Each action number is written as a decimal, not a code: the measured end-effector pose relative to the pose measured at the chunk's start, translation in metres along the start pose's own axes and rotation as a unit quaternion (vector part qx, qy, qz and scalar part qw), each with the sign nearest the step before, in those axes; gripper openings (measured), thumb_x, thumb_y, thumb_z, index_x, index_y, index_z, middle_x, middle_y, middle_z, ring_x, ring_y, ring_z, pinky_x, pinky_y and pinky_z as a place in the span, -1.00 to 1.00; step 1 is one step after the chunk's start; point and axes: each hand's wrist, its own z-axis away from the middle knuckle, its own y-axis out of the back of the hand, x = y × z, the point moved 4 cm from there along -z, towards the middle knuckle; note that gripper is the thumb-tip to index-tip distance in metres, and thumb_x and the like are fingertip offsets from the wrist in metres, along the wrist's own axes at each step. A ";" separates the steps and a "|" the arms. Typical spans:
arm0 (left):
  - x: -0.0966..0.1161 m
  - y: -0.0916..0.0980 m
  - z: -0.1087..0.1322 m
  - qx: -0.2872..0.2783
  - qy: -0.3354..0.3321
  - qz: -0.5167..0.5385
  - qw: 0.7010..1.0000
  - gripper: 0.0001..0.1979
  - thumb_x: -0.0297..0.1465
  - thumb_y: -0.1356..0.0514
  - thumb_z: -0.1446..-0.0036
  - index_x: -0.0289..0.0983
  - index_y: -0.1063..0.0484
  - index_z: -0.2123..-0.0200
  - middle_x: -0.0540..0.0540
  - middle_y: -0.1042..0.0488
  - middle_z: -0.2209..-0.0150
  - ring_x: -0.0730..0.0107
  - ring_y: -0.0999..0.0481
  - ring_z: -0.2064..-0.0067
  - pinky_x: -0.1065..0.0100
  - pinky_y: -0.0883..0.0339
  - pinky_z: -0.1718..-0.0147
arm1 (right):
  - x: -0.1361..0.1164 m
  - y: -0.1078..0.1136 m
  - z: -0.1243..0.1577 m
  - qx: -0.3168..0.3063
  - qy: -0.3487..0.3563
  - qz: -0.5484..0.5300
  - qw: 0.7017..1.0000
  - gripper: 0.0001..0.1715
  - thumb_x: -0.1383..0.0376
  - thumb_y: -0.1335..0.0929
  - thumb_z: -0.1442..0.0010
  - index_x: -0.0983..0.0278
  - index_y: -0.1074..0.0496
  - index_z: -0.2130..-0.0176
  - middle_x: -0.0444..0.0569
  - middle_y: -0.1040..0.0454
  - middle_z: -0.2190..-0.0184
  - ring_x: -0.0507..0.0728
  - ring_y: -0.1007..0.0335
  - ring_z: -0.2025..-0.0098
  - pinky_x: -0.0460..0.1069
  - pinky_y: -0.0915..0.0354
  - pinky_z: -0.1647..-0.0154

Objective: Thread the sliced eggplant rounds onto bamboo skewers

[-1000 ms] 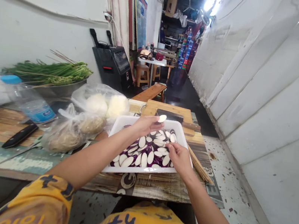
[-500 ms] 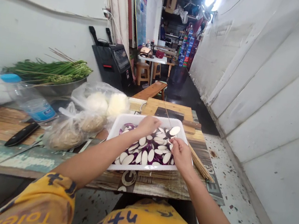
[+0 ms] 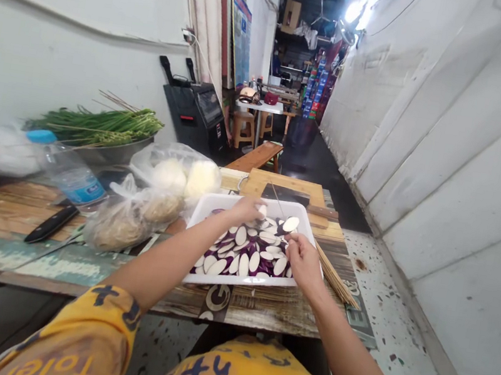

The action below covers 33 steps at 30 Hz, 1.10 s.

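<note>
A white plastic tray (image 3: pixel 236 280) stands before me, full of oval eggplant slices (image 3: pixel 244 264) with pale flesh and purple skin. My left hand (image 3: pixel 245 210) is over the tray's far side, its fingers pinching one eggplant slice (image 3: pixel 262 211). At the tray's right side my right hand (image 3: pixel 303 258) grips a thin wooden skewer (image 3: pixel 279 199), whose tip points up and to the left. Pale and dark-skinned eggplant slices (image 3: pixel 291 224) are threaded on it near my right fingers; I cannot tell how many.
A cleaver (image 3: pixel 285 194) lies on a cutting board (image 3: pixel 317 189) behind the tray. Loose skewers (image 3: pixel 336 276) lie to the right. Leftward are bagged food (image 3: pixel 118 227), a black-handled knife (image 3: pixel 52 224), a water bottle (image 3: pixel 73 180) and a bowl of greens (image 3: pixel 103 155).
My left hand has come up with an eggplant slice between its fingers. My right hand stays nearly in place with the skewer. The whole view has shifted slightly.
</note>
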 end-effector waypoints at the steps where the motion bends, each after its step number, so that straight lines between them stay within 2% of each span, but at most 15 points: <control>1: 0.002 0.003 0.001 -0.006 0.030 0.067 0.997 -0.68 -0.65 -0.25 0.19 -0.29 -0.43 0.29 0.05 -0.39 0.60 0.49 -0.38 0.56 0.43 -0.32 0.43 | 0.000 0.000 0.000 -0.005 0.001 -0.007 1.000 -0.69 0.21 -0.16 -0.16 0.32 -0.36 0.24 -0.17 -0.26 0.60 0.00 -0.13 0.56 -0.12 -0.09 0.54; 3: 0.005 0.007 0.003 -0.009 0.089 0.205 0.975 -0.79 -0.67 -0.20 0.10 -0.33 -0.38 0.35 -0.04 -0.46 0.52 0.43 -0.48 0.49 0.37 -0.40 0.37 | 0.000 -0.001 0.000 -0.022 0.004 -0.018 1.000 -0.70 0.21 -0.16 -0.16 0.32 -0.35 0.26 -0.19 -0.23 0.62 -0.02 -0.10 0.59 -0.13 -0.05 0.58; 5: 0.009 0.011 0.005 -0.004 0.120 0.301 0.946 -0.87 -0.67 -0.17 0.03 -0.37 -0.35 0.41 -0.14 -0.50 0.46 0.35 -0.53 0.40 0.32 -0.43 0.30 | 0.000 -0.003 0.000 -0.040 0.004 -0.021 0.999 -0.69 0.20 -0.17 -0.15 0.31 -0.37 0.26 -0.21 -0.19 0.66 -0.03 -0.06 0.62 -0.13 -0.01 0.62; 8: 0.011 0.019 0.004 0.033 0.130 0.380 0.915 -0.91 -0.67 -0.16 -0.01 -0.43 -0.37 0.39 -0.22 -0.51 0.43 0.33 -0.55 0.36 0.32 -0.45 0.26 | -0.001 -0.004 0.000 -0.062 0.007 -0.006 0.998 -0.66 0.18 -0.17 -0.16 0.32 -0.41 0.26 -0.22 -0.17 0.69 -0.03 -0.04 0.65 -0.13 0.02 0.64; 10: 0.011 0.026 0.002 0.064 0.132 0.412 0.899 -0.89 -0.67 -0.15 -0.03 -0.44 -0.39 0.34 -0.23 -0.52 0.42 0.35 -0.55 0.35 0.36 -0.45 0.26 | -0.003 -0.003 0.001 -0.066 0.017 0.010 0.998 -0.63 0.18 -0.18 -0.16 0.32 -0.45 0.24 -0.18 -0.29 0.66 -0.01 -0.14 0.61 -0.12 -0.08 0.59; 13: 0.010 0.034 -0.001 0.091 0.127 0.439 0.884 -0.85 -0.66 -0.12 -0.08 -0.43 -0.39 0.27 -0.20 -0.53 0.41 0.39 -0.56 0.33 0.41 -0.45 0.25 | -0.004 -0.002 0.001 -0.050 0.036 0.031 0.998 -0.62 0.20 -0.18 -0.17 0.31 -0.48 0.21 -0.05 -0.51 0.41 0.08 -0.39 0.38 -0.06 -0.26 0.33; 16: 0.011 0.040 -0.001 0.107 0.121 0.462 0.872 -0.83 -0.66 -0.10 -0.10 -0.45 -0.37 0.21 -0.19 -0.53 0.42 0.37 -0.56 0.33 0.38 -0.47 0.25 | -0.002 -0.001 0.000 -0.049 0.038 0.047 0.997 -0.62 0.21 -0.19 -0.17 0.31 -0.49 0.19 -0.01 -0.54 0.25 0.14 -0.43 0.22 0.00 -0.28 0.16; 23: 0.013 0.044 0.000 0.138 0.136 0.498 0.845 -0.77 -0.65 -0.08 -0.13 -0.47 -0.37 0.12 -0.24 -0.54 0.36 0.36 -0.57 0.33 0.39 -0.48 0.27 | -0.002 -0.002 -0.001 -0.049 0.034 0.052 0.997 -0.62 0.21 -0.20 -0.16 0.31 -0.50 0.18 0.00 -0.55 0.25 0.16 -0.46 0.22 0.02 -0.32 0.17; 33: 0.016 0.044 0.004 0.136 0.135 0.499 0.845 -0.76 -0.65 -0.07 -0.13 -0.44 -0.37 0.12 -0.20 -0.54 0.39 0.38 -0.57 0.34 0.40 -0.49 0.28 | -0.001 -0.002 -0.001 -0.047 0.031 0.046 0.997 -0.62 0.22 -0.20 -0.16 0.31 -0.50 0.18 0.00 -0.55 0.24 0.17 -0.46 0.19 0.03 -0.31 0.15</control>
